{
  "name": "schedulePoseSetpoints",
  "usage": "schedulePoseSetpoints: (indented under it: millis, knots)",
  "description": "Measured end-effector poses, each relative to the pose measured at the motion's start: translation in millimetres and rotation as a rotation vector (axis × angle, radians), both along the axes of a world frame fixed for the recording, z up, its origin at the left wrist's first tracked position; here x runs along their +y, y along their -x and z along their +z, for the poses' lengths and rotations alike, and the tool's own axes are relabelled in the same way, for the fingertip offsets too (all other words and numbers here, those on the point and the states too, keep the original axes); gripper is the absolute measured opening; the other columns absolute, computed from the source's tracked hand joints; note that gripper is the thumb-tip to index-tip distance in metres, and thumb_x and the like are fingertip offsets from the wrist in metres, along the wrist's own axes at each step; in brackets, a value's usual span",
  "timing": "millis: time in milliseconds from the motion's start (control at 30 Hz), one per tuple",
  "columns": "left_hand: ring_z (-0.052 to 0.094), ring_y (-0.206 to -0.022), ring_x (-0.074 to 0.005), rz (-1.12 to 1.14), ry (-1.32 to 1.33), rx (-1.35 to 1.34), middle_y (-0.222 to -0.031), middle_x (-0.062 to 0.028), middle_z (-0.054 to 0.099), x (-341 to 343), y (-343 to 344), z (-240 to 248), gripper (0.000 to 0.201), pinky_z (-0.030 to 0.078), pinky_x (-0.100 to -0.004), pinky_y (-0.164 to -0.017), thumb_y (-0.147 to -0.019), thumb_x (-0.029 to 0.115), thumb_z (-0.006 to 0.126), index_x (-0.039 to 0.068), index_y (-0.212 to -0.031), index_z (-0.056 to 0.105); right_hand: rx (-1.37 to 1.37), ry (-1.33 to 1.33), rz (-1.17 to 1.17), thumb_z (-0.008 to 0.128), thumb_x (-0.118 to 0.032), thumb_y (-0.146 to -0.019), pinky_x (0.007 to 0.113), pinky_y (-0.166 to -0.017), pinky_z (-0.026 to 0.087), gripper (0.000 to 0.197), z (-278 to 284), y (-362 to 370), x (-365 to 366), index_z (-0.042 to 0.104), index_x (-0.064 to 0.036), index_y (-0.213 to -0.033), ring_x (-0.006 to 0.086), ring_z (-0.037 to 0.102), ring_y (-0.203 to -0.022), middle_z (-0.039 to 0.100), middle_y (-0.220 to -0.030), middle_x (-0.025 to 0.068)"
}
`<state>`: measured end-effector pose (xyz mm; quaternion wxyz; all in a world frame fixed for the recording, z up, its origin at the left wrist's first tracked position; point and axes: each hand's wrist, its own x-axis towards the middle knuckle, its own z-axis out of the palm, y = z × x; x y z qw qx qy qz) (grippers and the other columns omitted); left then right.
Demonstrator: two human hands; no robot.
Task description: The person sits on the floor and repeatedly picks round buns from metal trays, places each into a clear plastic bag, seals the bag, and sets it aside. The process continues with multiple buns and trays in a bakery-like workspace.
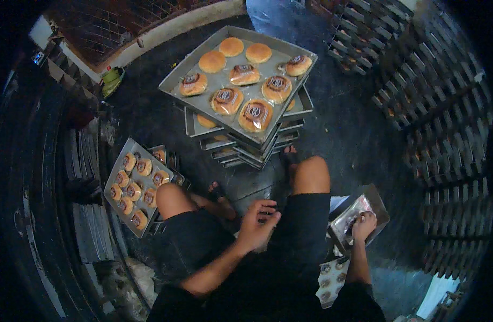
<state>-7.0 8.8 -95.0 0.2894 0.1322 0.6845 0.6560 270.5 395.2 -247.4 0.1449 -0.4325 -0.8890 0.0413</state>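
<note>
My left hand [258,224] hovers over my lap, its fingers loosely bent and apart, and I see nothing held in it. To the right of my knee, my right hand [364,225] reaches down into a metal pan [382,203] with shiny clear plastic wrappers [359,208] inside. Its fingers are curled at the wrappers; whatever they pinch is hidden. Ahead of my knees, a large metal tray [203,104] rests askew on a stack of trays. It bears plain golden buns [212,61] at the far left and buns in clear printed wrappers [255,115] around them.
At left, another tray [113,161] of wrapped buns lies atop a lower stack. Racks of stacked metal pans [434,107] line the right side. A sheet with round printed marks [332,282] lies by my right forearm. A green object [112,80] stands near the far left wall.
</note>
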Motion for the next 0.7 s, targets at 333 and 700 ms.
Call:
schedulePoseSetpoints:
  millis: [333,700]
  knots:
    - [0.069,-0.111,-0.0180,0.052,-0.319,0.164,-0.127,-0.0111,0.070,122,-47,50,0.037,0.055,-0.0330,-0.096,-0.099,0.013,0.076,-0.001,-0.130,0.065,1.163,0.485,0.074,0.077,-0.005,-0.092,0.047,-0.119,0.037,0.018,219,154,-149,0.067,-0.0045,-0.108,0.0312,0.051,-0.142,0.061,-0.146,0.0201]
    - [0.060,-0.080,-0.0051,0.409,-0.243,-0.081,-0.093,0.0014,0.070,-34,73,20,0.013,0.047,-0.0227,-0.069,-0.105,0.019,0.072,0.006,-0.105,0.073,0.632,0.908,0.578,0.082,-0.007,-0.091,0.027,-0.075,0.052,0.011,254,253,-203,0.074,-0.0013,-0.096,0.0091,0.065,-0.078,0.074,-0.084,0.0028]
